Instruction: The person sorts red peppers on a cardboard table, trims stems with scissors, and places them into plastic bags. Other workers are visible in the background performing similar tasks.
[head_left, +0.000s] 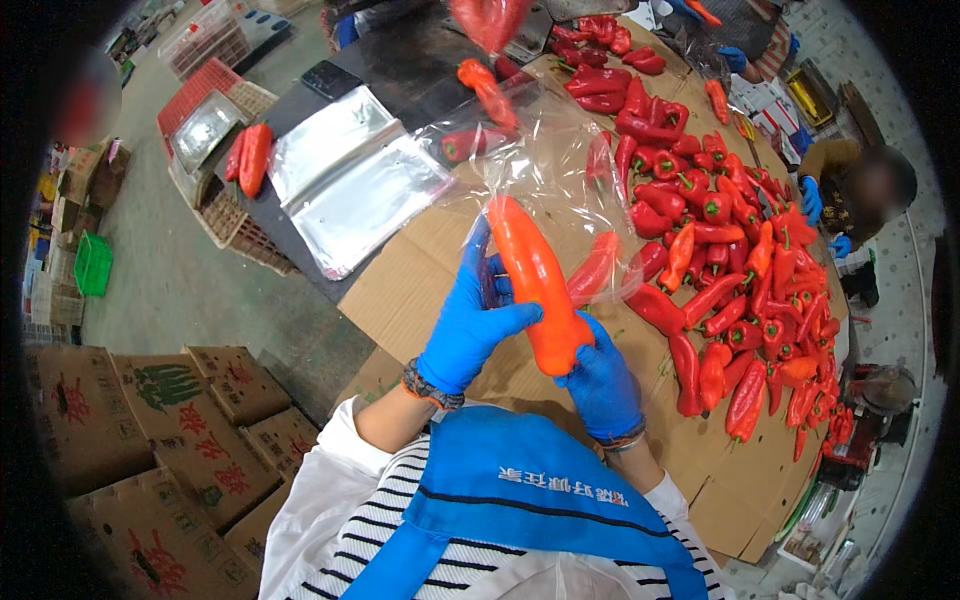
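A large orange-red pepper (536, 281) is held between my two blue-gloved hands over the cardboard-covered table (409, 277). My left hand (472, 315) grips its left side, thumb across the front. At its lower end, my right hand (604, 386) closes on it from the right. A clear plastic bag (555, 169) spreads around the pepper's upper end, its film bunched at my left fingers. Whether the pepper's tip is inside the bag, I cannot tell. Beside it, a red pepper (596, 266) shows through the film.
Many red peppers (720, 247) are heaped on the right. A stack of clear bags (360, 195) lies on the left, with two peppers (251, 160) by it. A co-worker's gloved hand (810, 201) reaches to the heap. Cardboard cartons (202, 427) stand at lower left.
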